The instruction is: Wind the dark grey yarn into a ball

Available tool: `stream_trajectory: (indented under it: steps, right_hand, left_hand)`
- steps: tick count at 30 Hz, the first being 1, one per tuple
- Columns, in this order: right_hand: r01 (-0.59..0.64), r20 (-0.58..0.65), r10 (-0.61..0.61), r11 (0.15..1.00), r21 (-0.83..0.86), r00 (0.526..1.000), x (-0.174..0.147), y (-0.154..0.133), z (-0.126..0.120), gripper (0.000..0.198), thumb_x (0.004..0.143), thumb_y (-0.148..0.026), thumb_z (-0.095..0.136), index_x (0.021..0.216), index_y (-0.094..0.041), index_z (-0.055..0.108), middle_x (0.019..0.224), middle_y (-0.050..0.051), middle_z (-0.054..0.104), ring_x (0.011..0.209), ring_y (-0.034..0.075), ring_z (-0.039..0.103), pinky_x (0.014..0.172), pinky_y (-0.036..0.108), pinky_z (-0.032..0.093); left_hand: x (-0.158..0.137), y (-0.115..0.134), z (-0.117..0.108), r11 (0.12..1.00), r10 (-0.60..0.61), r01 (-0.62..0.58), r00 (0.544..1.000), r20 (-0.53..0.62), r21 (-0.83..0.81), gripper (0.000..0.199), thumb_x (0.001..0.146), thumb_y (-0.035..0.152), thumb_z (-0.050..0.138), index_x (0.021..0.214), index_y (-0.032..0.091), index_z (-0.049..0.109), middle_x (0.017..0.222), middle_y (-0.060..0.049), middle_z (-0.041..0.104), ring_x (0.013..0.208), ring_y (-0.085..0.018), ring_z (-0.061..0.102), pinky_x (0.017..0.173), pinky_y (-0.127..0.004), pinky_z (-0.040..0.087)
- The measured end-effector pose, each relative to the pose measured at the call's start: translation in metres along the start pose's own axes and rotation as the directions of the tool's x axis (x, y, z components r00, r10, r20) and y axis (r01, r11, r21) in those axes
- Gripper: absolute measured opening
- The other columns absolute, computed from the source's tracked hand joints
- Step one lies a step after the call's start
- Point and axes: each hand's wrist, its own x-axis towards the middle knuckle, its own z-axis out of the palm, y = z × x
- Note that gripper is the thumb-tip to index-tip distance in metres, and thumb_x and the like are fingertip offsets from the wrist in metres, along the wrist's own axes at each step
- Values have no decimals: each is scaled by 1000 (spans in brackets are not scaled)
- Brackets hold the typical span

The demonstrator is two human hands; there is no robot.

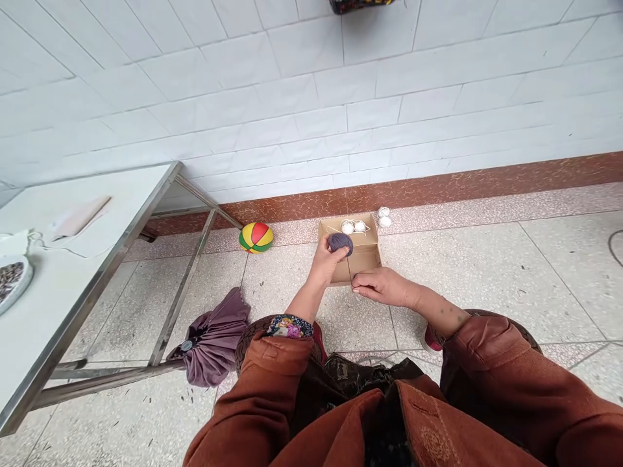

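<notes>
My left hand (327, 261) is closed around a ball of dark grey-purple yarn (341, 244), held above an open cardboard box (367, 258) on the floor. From the ball a thin dark strand runs down toward my right hand (382, 285), whose fingers are pinched together on the yarn at the box's near edge. Two small white yarn balls (353, 226) with loose ends lie in the far part of the box. Two more white balls (384, 216) rest on the floor just right of the box, by the wall.
A red, yellow and green ball (256, 238) sits by the wall to the left. A folded purple umbrella (217, 340) lies near the metal leg of a white table (92, 253). On the table are a pink folded item (80, 217) and a dish (14, 282).
</notes>
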Motion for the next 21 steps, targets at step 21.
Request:
stream_trajectory:
  steps: [21]
  right_hand:
    - [0, 57, -5, 996, 89, 998, 28, -13, -31, 33, 105, -35, 44, 106, -22, 74, 88, 3, 76, 73, 15, 67, 72, 28, 51]
  left_hand:
    - [9, 22, -13, 970, -26, 41, 998, 65, -240, 53, 61, 25, 88, 110, 18, 67, 109, -5, 70, 94, -17, 63, 82, -29, 48]
